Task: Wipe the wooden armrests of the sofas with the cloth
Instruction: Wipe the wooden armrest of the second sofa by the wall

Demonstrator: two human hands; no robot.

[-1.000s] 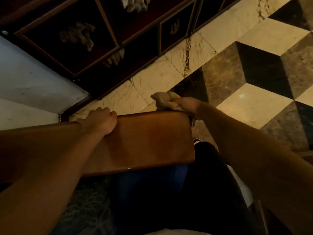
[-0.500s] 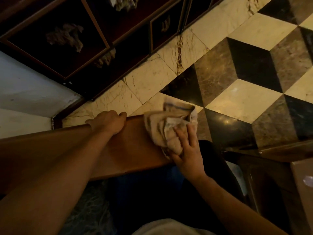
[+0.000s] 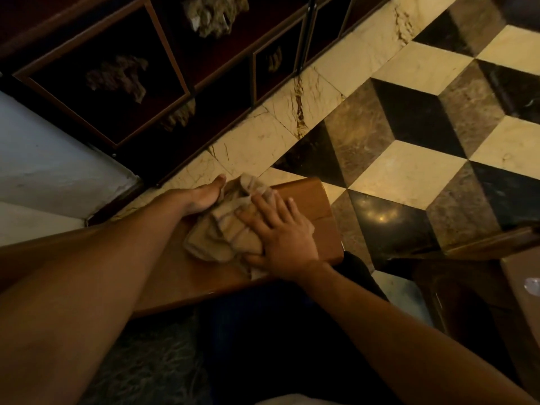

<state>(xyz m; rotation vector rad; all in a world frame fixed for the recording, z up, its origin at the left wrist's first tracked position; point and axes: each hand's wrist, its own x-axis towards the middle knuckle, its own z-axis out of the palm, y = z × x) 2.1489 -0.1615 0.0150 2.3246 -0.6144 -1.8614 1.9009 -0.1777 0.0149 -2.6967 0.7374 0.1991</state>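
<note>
The marble floor [image 3: 409, 176], laid in cream, brown and black diamonds like stacked cubes, spreads beyond the wooden armrest [image 3: 309, 206] and to its right. Past the armrest's far side, across a strip of cream tile, stands a dark wooden display cabinet [image 3: 181, 92] with framed compartments; rough stone-like pieces sit inside, too dim to name. Left of the armrest a pale wall [image 3: 43, 159] meets the floor at a dark skirting.

The armrest itself is a broad, glossy brown slab running from the left edge to a squared end on the right, just short of a black tile. Below its near edge lies a dark patterned cushion [image 3: 152, 363].

On the armrest, near that squared end, sits the beige cloth [image 3: 222, 238], crumpled into folds. My right hand [image 3: 280, 232] lies flat on top of it, fingers straight and spread, pressing it onto the wood. My left hand [image 3: 204, 197] rests at the armrest's far edge, touching the cloth's left side; its fingers are hidden behind the palm and cloth, so I cannot tell whether they grip anything.
</note>
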